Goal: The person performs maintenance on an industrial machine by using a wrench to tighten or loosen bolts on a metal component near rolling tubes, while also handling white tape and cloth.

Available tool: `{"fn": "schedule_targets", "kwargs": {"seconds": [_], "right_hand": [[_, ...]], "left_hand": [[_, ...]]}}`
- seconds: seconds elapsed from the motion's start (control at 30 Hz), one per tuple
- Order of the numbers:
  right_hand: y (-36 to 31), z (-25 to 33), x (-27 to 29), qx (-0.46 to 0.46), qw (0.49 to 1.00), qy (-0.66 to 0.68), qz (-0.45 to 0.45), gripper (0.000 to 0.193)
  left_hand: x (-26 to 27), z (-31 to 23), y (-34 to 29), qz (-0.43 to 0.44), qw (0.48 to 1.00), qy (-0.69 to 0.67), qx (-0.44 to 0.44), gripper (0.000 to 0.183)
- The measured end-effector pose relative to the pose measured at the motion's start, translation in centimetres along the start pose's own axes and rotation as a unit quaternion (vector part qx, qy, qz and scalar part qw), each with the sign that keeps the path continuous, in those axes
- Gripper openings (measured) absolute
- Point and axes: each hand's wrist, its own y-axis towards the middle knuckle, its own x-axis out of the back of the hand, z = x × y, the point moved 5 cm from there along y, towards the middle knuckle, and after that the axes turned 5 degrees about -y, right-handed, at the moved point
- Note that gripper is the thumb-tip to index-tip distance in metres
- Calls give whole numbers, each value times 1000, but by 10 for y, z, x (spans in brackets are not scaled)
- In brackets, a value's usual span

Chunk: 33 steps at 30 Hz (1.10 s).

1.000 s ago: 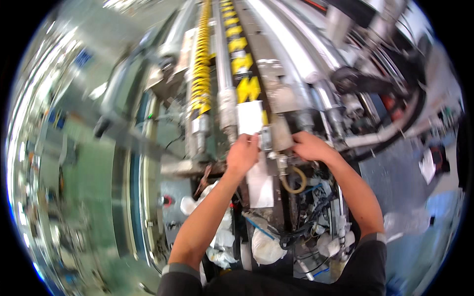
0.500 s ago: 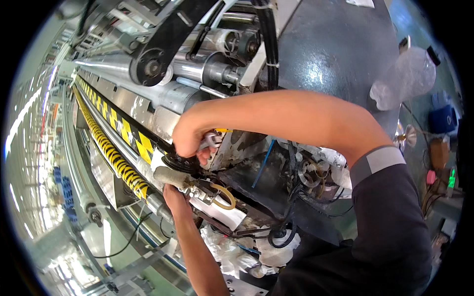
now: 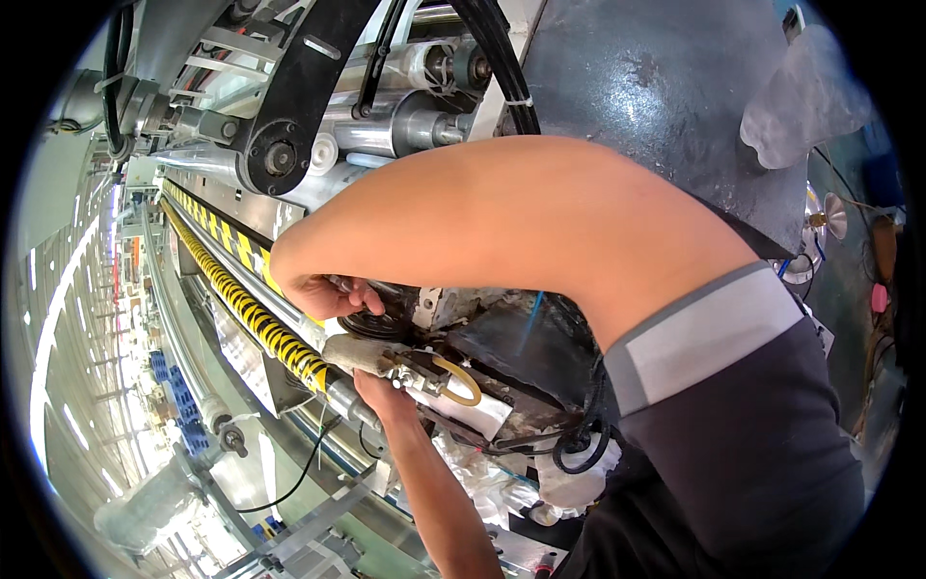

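My right hand [image 3: 333,295] reaches across from the right, its fingers curled around a silver metal tool [image 3: 341,284]. Most of that tool is hidden by the hand, so its kind does not show. Just below the fingers is a black round ridged part [image 3: 374,325] of the machine. My left hand [image 3: 382,394] is lower down, against the underside of a grey, dirty cylinder [image 3: 355,353]; its fingers are out of sight behind it. Beside that hand are a small metal fitting [image 3: 407,376] and a looped yellowish hose [image 3: 467,382].
A bar wrapped in yellow and black stripes [image 3: 260,316] runs away to the far left. Steel rollers [image 3: 371,130] and a black arm [image 3: 307,89] stand above. A dark metal plate [image 3: 666,96] fills the upper right, with a clear plastic bottle [image 3: 805,101] by it. Black cables [image 3: 586,434] hang nearby.
The view has shifted, and my right forearm now covers more of the rollers. My right hand has turned and moved left, still with the tool. The left hand stays by the grey cylinder.
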Motion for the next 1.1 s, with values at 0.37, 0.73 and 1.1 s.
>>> {"fn": "schedule_targets", "kwargs": {"seconds": [0.37, 0.73, 1.1], "right_hand": [[-57, -12, -6, 81, 993, 2, -88, 9], [-31, -3, -8, 88, 994, -54, -38, 11], [-23, 12, -44, 223, 950, -207, -73, 16]], "left_hand": [[-4, 4, -2, -13, 999, -25, -22, 26], [-16, -5, -6, -10, 978, -90, 187, 22], [-19, -13, -11, -74, 994, -39, 77, 25]]}}
